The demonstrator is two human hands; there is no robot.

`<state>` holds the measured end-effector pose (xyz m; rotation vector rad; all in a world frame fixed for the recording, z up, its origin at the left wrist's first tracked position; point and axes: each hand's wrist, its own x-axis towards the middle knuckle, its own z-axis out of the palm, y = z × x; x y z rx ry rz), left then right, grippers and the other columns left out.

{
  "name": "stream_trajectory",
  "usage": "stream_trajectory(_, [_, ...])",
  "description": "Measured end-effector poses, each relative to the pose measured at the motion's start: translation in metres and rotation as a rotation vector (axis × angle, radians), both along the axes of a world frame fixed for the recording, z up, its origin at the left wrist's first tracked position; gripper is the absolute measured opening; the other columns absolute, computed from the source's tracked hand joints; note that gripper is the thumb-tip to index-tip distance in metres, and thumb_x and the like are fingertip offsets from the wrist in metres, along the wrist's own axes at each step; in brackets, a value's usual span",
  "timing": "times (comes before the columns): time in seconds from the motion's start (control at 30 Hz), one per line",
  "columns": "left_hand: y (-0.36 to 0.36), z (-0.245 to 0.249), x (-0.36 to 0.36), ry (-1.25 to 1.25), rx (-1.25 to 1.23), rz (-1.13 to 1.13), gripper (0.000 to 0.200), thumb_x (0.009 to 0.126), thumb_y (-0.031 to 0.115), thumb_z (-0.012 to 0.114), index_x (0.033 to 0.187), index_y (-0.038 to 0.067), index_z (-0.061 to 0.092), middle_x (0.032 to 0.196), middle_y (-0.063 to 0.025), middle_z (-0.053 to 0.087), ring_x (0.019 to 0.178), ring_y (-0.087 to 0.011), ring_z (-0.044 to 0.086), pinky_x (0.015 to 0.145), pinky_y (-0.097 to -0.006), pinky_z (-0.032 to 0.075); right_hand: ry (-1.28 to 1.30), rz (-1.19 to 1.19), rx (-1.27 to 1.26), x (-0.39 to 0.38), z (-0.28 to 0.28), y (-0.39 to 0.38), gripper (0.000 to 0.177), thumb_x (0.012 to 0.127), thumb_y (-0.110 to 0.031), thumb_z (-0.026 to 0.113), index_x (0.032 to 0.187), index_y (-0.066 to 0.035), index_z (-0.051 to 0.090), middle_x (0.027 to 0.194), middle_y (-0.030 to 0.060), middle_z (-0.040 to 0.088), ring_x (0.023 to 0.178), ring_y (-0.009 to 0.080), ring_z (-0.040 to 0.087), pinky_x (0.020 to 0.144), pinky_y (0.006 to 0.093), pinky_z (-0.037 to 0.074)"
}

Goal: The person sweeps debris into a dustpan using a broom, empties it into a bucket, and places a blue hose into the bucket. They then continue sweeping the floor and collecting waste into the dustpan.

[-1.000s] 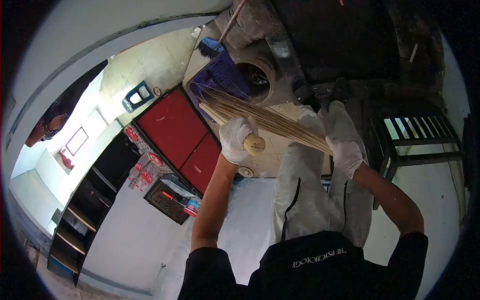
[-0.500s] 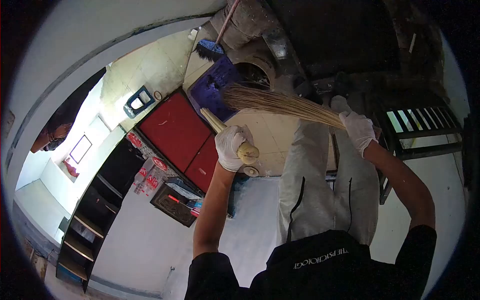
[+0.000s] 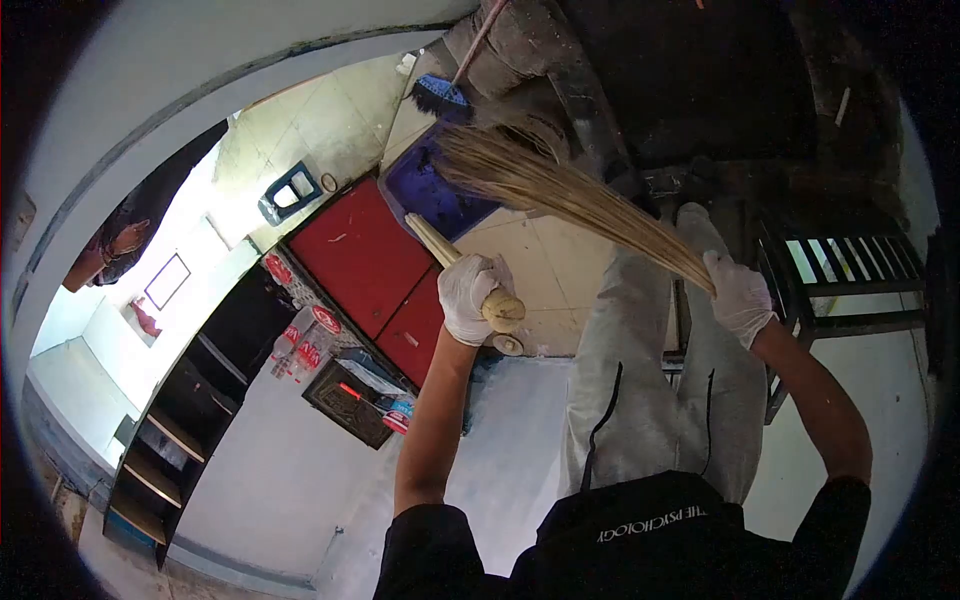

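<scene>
My left hand [image 3: 470,298], in a pale glove, is closed round a thick light wooden handle [image 3: 432,238]. The handle's far end meets the edge of a purple dustpan [image 3: 468,217] on the floor; the joint itself is not clear. Dark bits lie in the pan. My right hand [image 3: 740,298], gloved too, grips the narrow end of a stick broom [image 3: 590,205]. Its long brown bristles fan out to the left, over the pan's far part, and their tips are blurred.
A blue-headed broom [image 3: 440,97] stands beyond the dustpan, by a worn grey sofa [image 3: 510,50]. Red panels [image 3: 355,255] lie left of the pan. To my right is a dark slatted chair [image 3: 850,285]. Plastic bottles [image 3: 300,350] and a dark shelf unit [image 3: 190,420] are at the left.
The stick broom's bristles have swung upward in the view and spread wider. My right hand has shifted slightly right and down. The left hand still grips the handle, and the whole view has shifted a little.
</scene>
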<state>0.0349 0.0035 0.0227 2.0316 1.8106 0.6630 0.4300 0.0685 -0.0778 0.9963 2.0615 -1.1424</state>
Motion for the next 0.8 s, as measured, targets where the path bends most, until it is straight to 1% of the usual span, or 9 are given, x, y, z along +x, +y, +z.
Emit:
stream_trajectory(0.07, [0.001, -0.004, 0.002, 0.028, 0.023, 0.035, 0.029, 0.060, 0.005, 0.074, 0.071, 0.012, 0.048, 0.064, -0.0069, 0.050, 0.052, -0.0274, 0.053, 0.047, -0.0373, 0.040, 0.054, 0.007, 0.024, -0.003, -0.001, -0.002, 0.055, 0.081, -0.008, 0.064, 0.134, -0.002, 0.048, 0.101, 0.0201, 0.064, 0.083, 0.0366, 0.068, 0.068, 0.0455, 0.055])
stream_trajectory(0.17, [0.010, 0.004, 0.006, 0.008, 0.023, 0.079, 0.030, 0.062, -0.001, 0.074, 0.071, 0.012, 0.048, 0.065, -0.0069, 0.052, 0.052, -0.0271, 0.054, 0.047, -0.0362, 0.041, 0.118, -0.042, 0.012, -0.031, 0.007, 0.005, 0.058, 0.075, -0.008, 0.068, 0.129, -0.002, 0.048, 0.100, 0.0207, 0.063, 0.083, 0.0365, 0.068, 0.070, 0.0486, 0.054])
stream_trajectory(0.23, [0.006, 0.004, 0.002, 0.057, 0.030, 0.105, 0.029, 0.062, -0.001, 0.074, 0.071, 0.011, 0.049, 0.065, -0.0072, 0.053, 0.052, -0.0271, 0.055, 0.048, -0.0359, 0.042, 0.103, 0.063, 0.019, -0.044, 0.005, 0.006, 0.065, 0.079, -0.008, 0.065, 0.141, -0.004, 0.045, 0.100, 0.0195, 0.065, 0.080, 0.0362, 0.068, 0.068, 0.0459, 0.055])
stream_trajectory(0.33, [0.007, 0.008, 0.002, 0.165, 0.050, 0.170, 0.026, 0.061, 0.004, 0.073, 0.071, 0.010, 0.050, 0.066, -0.0084, 0.055, 0.053, -0.0278, 0.056, 0.050, -0.0352, 0.044, 0.066, 0.065, 0.015, -0.050, -0.023, -0.010, 0.067, 0.077, -0.008, 0.066, 0.141, -0.003, 0.045, 0.100, 0.0203, 0.066, 0.082, 0.0358, 0.069, 0.069, 0.0453, 0.055])
stream_trajectory(0.43, [0.010, 0.014, -0.011, 0.101, 0.030, 0.121, 0.025, 0.061, 0.007, 0.073, 0.070, 0.010, 0.050, 0.065, -0.0085, 0.054, 0.053, -0.0275, 0.056, 0.049, -0.0354, 0.044, 0.075, 0.029, 0.028, -0.042, -0.037, -0.016, 0.068, 0.077, -0.007, 0.067, 0.141, -0.002, 0.044, 0.098, 0.0210, 0.066, 0.084, 0.0362, 0.069, 0.070, 0.0449, 0.055])
stream_trajectory(0.5, [0.014, 0.014, -0.016, 0.150, 0.031, 0.104, 0.026, 0.077, -0.007, 0.067, 0.069, 0.010, 0.050, 0.059, -0.0078, 0.055, 0.046, -0.0231, 0.055, 0.054, -0.0298, 0.050, 0.088, 0.019, 0.052, -0.031, -0.040, -0.014, 0.069, 0.076, -0.006, 0.067, 0.141, -0.002, 0.043, 0.098, 0.0209, 0.066, 0.084, 0.0369, 0.069, 0.070, 0.0452, 0.055])
stream_trajectory(0.57, [0.012, 0.017, -0.018, 0.196, 0.019, 0.136, 0.024, 0.077, -0.007, 0.067, 0.069, 0.009, 0.051, 0.059, -0.0082, 0.056, 0.046, -0.0233, 0.055, 0.055, -0.0298, 0.050, 0.028, -0.006, -0.016, -0.022, -0.034, -0.009, 0.069, 0.076, -0.005, 0.066, 0.140, 0.000, 0.043, 0.099, 0.0211, 0.067, 0.086, 0.0383, 0.068, 0.073, 0.0464, 0.055])
stream_trajectory(0.67, [0.012, 0.019, -0.022, 0.270, 0.023, 0.149, 0.021, 0.078, -0.006, 0.067, 0.070, 0.007, 0.053, 0.060, -0.0085, 0.056, 0.046, -0.0233, 0.055, 0.056, -0.0292, 0.050, 0.029, -0.025, 0.020, 0.018, -0.053, -0.022, 0.066, 0.076, -0.004, 0.064, 0.138, 0.000, 0.044, 0.099, 0.0215, 0.067, 0.087, 0.0385, 0.068, 0.074, 0.0473, 0.054])
stream_trajectory(0.8, [0.008, 0.017, -0.026, 0.273, 0.005, 0.212, 0.020, 0.078, -0.007, 0.066, 0.070, 0.007, 0.054, 0.060, -0.0092, 0.055, 0.046, -0.0229, 0.054, 0.056, -0.0292, 0.050, -0.042, 0.043, -0.035, 0.032, -0.024, -0.015, 0.066, 0.080, -0.010, 0.059, 0.142, 0.000, 0.041, 0.096, 0.0219, 0.067, 0.086, 0.0381, 0.068, 0.074, 0.0471, 0.054])
